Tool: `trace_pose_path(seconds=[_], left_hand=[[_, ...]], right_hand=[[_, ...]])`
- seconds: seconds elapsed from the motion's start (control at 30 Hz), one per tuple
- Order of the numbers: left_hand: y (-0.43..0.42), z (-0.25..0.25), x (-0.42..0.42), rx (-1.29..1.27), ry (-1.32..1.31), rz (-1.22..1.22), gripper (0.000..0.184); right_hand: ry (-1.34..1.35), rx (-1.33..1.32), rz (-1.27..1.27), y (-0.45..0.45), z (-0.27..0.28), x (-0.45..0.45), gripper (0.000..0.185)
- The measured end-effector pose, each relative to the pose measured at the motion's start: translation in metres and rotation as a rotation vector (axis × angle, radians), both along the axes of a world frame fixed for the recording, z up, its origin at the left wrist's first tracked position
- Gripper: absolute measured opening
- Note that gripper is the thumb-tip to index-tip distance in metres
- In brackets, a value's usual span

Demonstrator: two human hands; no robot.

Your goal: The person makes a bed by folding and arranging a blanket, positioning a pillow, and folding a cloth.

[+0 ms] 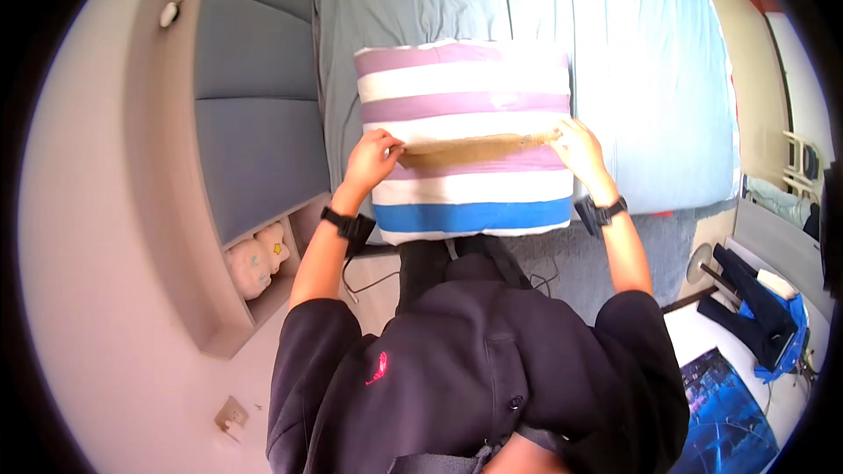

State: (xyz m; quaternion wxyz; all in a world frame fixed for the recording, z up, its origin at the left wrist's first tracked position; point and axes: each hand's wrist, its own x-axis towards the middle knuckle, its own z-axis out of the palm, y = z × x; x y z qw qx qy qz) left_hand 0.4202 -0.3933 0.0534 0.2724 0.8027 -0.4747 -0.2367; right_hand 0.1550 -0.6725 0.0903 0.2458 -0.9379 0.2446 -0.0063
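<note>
A striped pillow (465,189) in purple, white and blue lies on the bed in front of me. Across its middle runs a long brown strip (474,151), stretched nearly level. I cannot tell whether this is a separate piece of cloth or the inside of an opening in the cover. At its left end, my left hand (373,160) is closed with the fingertips pinching the edge. My right hand (578,151) pinches the other end, a little higher. Both wrists wear black bands.
Under the pillow spreads a pale blue-green sheet (650,79). A padded grey headboard (255,149) stands on the left, with a plush toy (255,265) in the shelf below. Cables lie on the floor near my legs. Dark clothes (755,307) are at the right.
</note>
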Motion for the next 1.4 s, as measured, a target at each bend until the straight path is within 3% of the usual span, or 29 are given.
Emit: trace_pose_path(seconds=[0.17, 0.2, 0.3, 0.43, 0.47, 0.53, 0.6, 0.63, 0.7, 0.77, 0.8, 0.83, 0.87, 0.9, 0.93, 0.97, 1.0, 1.03, 1.07, 1.1, 1.17, 1.2, 1.23, 1.27, 1.3, 1.33, 1.37, 1.4], left_hand=[[0.011, 0.058, -0.01, -0.145, -0.172, -0.024, 0.015], [0.012, 0.05, -0.018, -0.25, -0.236, 0.008, 0.012], [0.021, 0.001, -0.045, -0.23, -0.212, 0.069, 0.011], [0.064, -0.096, -0.097, 0.038, -0.074, 0.059, 0.008], [0.079, -0.114, -0.11, 0.168, 0.092, 0.048, 0.01], [0.09, -0.126, -0.124, 0.306, 0.28, 0.042, 0.012], [0.099, -0.135, -0.125, 0.564, 0.414, -0.223, 0.018], [0.095, -0.131, -0.121, 0.632, 0.418, -0.209, 0.02], [0.092, -0.14, -0.107, 0.425, 0.409, -0.141, 0.018], [0.071, -0.134, -0.083, 0.336, 0.489, -0.061, 0.034], [0.068, -0.135, -0.08, 0.339, 0.491, -0.057, 0.034], [0.062, -0.138, -0.078, 0.223, 0.399, 0.061, 0.047], [0.059, -0.141, -0.076, 0.104, 0.3, 0.184, 0.06], [0.061, -0.153, -0.079, 0.099, 0.292, 0.205, 0.06], [0.062, -0.174, -0.086, 0.182, 0.338, 0.206, 0.072], [0.057, -0.186, -0.092, 0.256, 0.386, 0.219, 0.084], [0.053, -0.185, -0.102, 0.217, 0.365, 0.316, 0.083], [0.051, -0.183, -0.115, 0.174, 0.342, 0.423, 0.083], [0.05, -0.186, -0.125, 0.098, 0.525, 0.559, 0.081], [0.05, -0.189, -0.132, 0.005, 0.695, 0.693, 0.078], [0.048, -0.19, -0.147, -0.1, 0.732, 0.828, 0.073], [0.048, -0.182, -0.144, -0.009, 0.779, 0.771, 0.073], [0.053, -0.174, -0.141, 0.081, 0.833, 0.709, 0.073], [0.059, -0.165, -0.134, 0.045, 0.812, 0.775, 0.073], [0.066, -0.152, -0.127, 0.021, 0.665, 0.674, 0.077], [0.077, -0.141, -0.121, 0.017, 0.525, 0.567, 0.081], [0.088, -0.101, -0.101, 0.233, 0.438, 0.43, 0.095], [0.1, -0.082, -0.092, 0.266, 0.373, 0.36, 0.107]], right_hand=[[-0.189, -0.161, 0.011, 0.017, 0.037, -0.019, 0.019], [-0.187, -0.189, -0.036, 0.021, 0.031, -0.024, 0.019], [-0.168, -0.251, -0.117, 0.036, -0.006, -0.04, 0.016], [0.129, -0.115, -0.158, 0.071, -0.097, -0.096, 0.009], [0.231, -0.019, -0.135, 0.08, -0.119, -0.113, 0.009], [0.429, 0.098, -0.077, 0.089, -0.123, -0.129, 0.01], [0.614, 0.222, -0.113, 0.093, -0.129, -0.14, 0.014], [0.604, 0.34, -0.119, 0.086, -0.13, -0.141, 0.017], [0.458, 0.339, -0.026, 0.068, -0.128, -0.13, 0.016], [0.284, 0.18, -0.109, 0.052, -0.119, -0.107, 0.016], [0.271, 0.109, -0.137, 0.045, -0.116, -0.095, 0.025], [0.272, 0.109, -0.127, 0.042, -0.123, -0.092, 0.025], [0.196, 0.025, -0.16, 0.041, -0.131, -0.083, 0.033], [0.112, -0.057, -0.189, 0.039, -0.139, -0.07, 0.042], [0.287, -0.04, -0.118, 0.046, -0.135, -0.062, 0.057], [0.282, 0.057, -0.097, 0.051, -0.162, -0.066, 0.07], [0.36, 0.236, -0.194, 0.058, -0.162, -0.057, 0.082], [0.389, 0.17, -0.193, 0.067, -0.176, -0.057, 0.087], [0.283, 0.046, -0.18, 0.076, -0.187, -0.061, 0.082], [0.305, 0.13, -0.229, 0.078, -0.175, -0.051, 0.076], [0.281, 0.171, -0.316, 0.081, -0.188, -0.052, 0.068], [0.092, 0.612, -0.465, 0.074, -0.232, -0.072, 0.063], [0.244, 0.861, -0.657, 0.08, -0.189, -0.057, 0.058], [0.392, 0.944, -0.588, 0.076, -0.149, -0.04, 0.055], [0.384, 0.989, -0.531, 0.074, -0.128, -0.032, 0.053], [0.332, 0.926, -0.388, 0.082, -0.085, -0.016, 0.053], [0.273, 0.869, -0.256, 0.098, -0.038, 0.0, 0.053], [0.093, 0.782, -0.003, 0.112, -0.019, 0.007, 0.052]])
